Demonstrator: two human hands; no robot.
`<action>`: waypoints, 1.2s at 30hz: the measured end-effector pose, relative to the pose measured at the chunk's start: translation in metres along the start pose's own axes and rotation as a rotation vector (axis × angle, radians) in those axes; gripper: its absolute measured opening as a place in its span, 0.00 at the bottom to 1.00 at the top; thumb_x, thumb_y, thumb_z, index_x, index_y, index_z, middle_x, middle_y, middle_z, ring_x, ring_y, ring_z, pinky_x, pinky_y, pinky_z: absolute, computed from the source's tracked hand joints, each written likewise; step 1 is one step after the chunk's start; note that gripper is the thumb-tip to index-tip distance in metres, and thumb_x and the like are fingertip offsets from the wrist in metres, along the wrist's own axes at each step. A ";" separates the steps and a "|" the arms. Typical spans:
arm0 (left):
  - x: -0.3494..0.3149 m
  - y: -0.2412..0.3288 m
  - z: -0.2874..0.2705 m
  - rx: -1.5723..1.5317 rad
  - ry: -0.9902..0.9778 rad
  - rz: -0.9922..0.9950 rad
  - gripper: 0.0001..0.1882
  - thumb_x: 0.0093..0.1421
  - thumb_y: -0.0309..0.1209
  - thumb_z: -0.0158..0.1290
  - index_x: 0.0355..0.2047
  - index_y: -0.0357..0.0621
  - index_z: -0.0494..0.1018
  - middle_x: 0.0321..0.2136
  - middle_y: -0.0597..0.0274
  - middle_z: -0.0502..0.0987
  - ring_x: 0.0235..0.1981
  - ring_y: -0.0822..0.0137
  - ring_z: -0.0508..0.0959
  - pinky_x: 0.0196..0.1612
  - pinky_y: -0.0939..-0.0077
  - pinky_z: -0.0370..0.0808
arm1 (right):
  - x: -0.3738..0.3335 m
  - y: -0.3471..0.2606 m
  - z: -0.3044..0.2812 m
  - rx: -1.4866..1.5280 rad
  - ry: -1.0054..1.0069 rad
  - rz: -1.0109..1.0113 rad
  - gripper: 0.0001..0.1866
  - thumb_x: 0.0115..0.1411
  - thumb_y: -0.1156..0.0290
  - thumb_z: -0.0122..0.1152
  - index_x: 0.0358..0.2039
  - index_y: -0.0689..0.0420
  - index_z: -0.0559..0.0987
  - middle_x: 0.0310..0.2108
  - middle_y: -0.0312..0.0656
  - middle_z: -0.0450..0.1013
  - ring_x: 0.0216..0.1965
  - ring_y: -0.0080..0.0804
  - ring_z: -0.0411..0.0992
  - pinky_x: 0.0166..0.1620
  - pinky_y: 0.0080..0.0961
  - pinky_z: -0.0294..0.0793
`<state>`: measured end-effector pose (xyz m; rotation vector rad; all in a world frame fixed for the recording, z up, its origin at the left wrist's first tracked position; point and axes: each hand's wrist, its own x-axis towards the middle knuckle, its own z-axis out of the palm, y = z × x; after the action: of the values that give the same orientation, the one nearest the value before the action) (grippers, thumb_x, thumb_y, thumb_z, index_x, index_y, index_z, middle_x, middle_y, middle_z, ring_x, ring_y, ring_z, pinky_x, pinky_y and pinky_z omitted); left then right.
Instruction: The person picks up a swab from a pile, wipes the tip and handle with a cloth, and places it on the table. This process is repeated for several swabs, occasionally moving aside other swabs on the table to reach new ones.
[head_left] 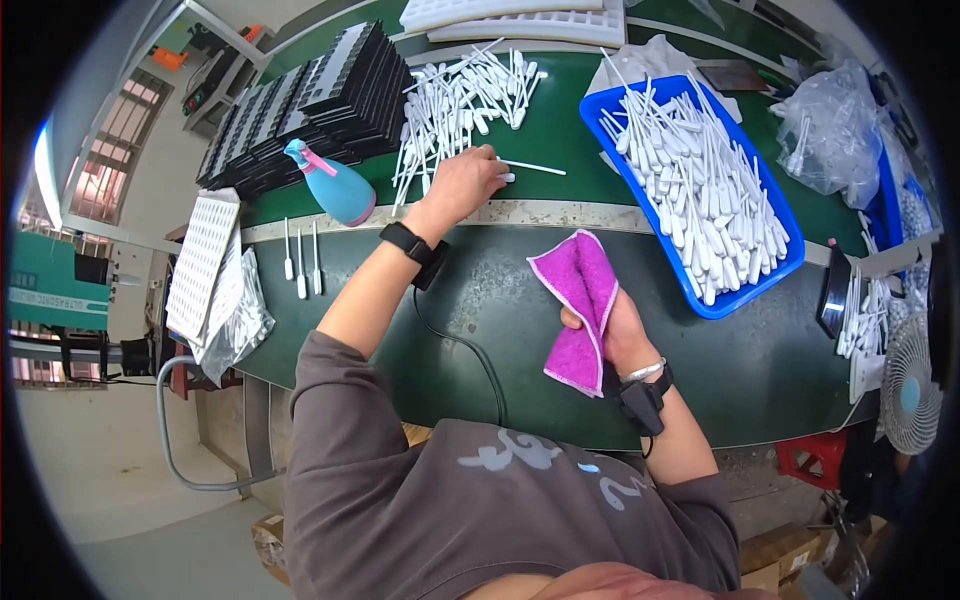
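My right hand (625, 330) is closed around a folded magenta cloth (580, 270) with a pale edge, held above the near part of the green table. Farther forward and to the left, my left hand (465, 188) reaches over the table with its fingers curled together. A white plastic stick (535, 167) with a thin shaft pokes out to the right of these fingers, and a white thick end shows just below them. Directly beyond that hand spreads a loose pile of similar white sticks (460, 105). Three more sticks (302, 275) lie side by side at the left.
A blue tray (790, 262) heaped with white sticks stands at the right. At the left are a blue spray bottle (338, 188) with a pink trigger, stacked black trays (350, 90) and white perforated sheets (203, 262). A grey cable (470, 345) crosses the table; a fan (910, 385) stands far right.
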<state>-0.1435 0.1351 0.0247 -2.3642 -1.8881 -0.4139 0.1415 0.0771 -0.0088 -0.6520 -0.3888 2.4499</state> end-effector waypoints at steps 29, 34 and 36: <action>-0.082 0.109 0.010 -2.157 0.225 -0.855 0.14 0.62 0.33 0.52 0.45 0.38 0.72 0.27 0.66 0.76 0.26 0.77 0.76 0.28 0.88 0.75 | -0.008 -0.022 0.007 0.245 -0.017 -0.233 0.25 0.67 0.51 0.41 0.56 0.55 0.67 0.55 0.42 0.67 0.55 0.38 0.65 0.60 0.37 0.62; -0.083 0.107 0.015 -2.177 0.287 -0.871 0.12 0.61 0.32 0.52 0.41 0.38 0.73 0.25 0.67 0.75 0.24 0.77 0.75 0.27 0.88 0.75 | -0.008 -0.021 -0.001 0.279 -0.059 -0.235 0.25 0.67 0.52 0.41 0.55 0.56 0.67 0.54 0.42 0.68 0.54 0.39 0.66 0.58 0.37 0.63; -0.081 0.110 0.012 -2.200 0.305 -0.933 0.11 0.62 0.33 0.52 0.39 0.38 0.73 0.25 0.67 0.75 0.24 0.77 0.75 0.26 0.88 0.74 | -0.006 -0.019 -0.006 0.295 -0.051 -0.215 0.25 0.67 0.52 0.41 0.55 0.56 0.67 0.54 0.42 0.68 0.54 0.39 0.66 0.58 0.37 0.63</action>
<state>-0.0518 0.0363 0.0028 -0.4279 -2.1690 -3.8944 0.1571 0.0897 -0.0041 -0.4007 -0.1050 2.2602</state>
